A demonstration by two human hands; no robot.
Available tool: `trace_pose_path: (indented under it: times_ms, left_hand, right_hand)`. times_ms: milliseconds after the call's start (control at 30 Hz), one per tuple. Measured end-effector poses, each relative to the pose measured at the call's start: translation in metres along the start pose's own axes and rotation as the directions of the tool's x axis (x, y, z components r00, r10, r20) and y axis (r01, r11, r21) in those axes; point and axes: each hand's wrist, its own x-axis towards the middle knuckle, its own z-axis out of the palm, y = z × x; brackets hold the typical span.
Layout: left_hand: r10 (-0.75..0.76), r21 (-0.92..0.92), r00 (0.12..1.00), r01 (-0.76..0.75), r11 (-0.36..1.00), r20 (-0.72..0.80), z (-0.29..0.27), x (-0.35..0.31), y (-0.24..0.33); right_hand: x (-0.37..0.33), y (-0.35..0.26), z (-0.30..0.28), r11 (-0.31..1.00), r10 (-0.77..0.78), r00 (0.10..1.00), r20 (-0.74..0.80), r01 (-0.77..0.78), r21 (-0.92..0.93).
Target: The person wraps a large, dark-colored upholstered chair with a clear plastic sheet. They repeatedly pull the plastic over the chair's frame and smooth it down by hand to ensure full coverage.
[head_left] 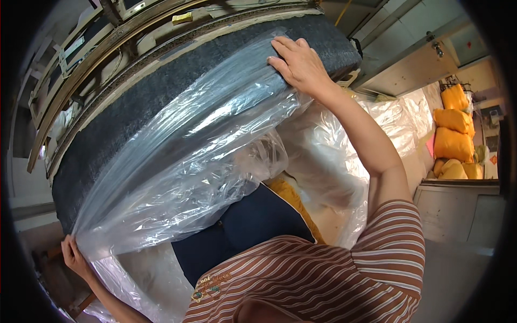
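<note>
A clear plastic sheet [215, 124] stretches in long creases across a dark, cloth-like padded surface [121, 126] with a curved front. At the near left end, my left hand [74, 257] is closed on a gathered corner of the sheet. My right hand [302, 65] lies toward the far right end, palm down on the sheet, thumb and fingers apart. Between the hands the plastic is pulled taut along its far edge, while its near part hangs loosely in front of my dark blue trousers [242, 215].
Behind the padded surface run long metal rails [102, 64], with a small yellow block [182, 18] on them. More clear plastic [398, 116] spreads to the right. Orange bundles [453, 142] are stacked on a cabinet [452, 210] at the far right.
</note>
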Motion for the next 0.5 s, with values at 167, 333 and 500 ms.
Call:
trace_pose_path:
  times_ms: [167, 333, 500]
  left_hand:
    - [0.084, 0.108, 0.992, -0.073, 0.991, -0.099, -0.005, -0.047, 0.029]
    - [0.084, 0.180, 0.996, -0.075, 0.981, -0.043, 0.007, -0.117, 0.033]
    - [-0.110, 0.093, 0.994, 0.109, 0.990, 0.007, 0.051, -0.135, 0.024]
  right_hand:
    - [0.023, 0.032, 0.021, 0.997, 0.052, 0.983, -0.173, -0.042, 0.065]
    - [0.033, 0.056, 0.028, 0.885, 0.445, 0.891, -0.090, -0.422, 0.199]
    - [0.043, 0.087, 0.032, 0.851, 0.218, 0.961, 0.171, -0.273, 0.450]
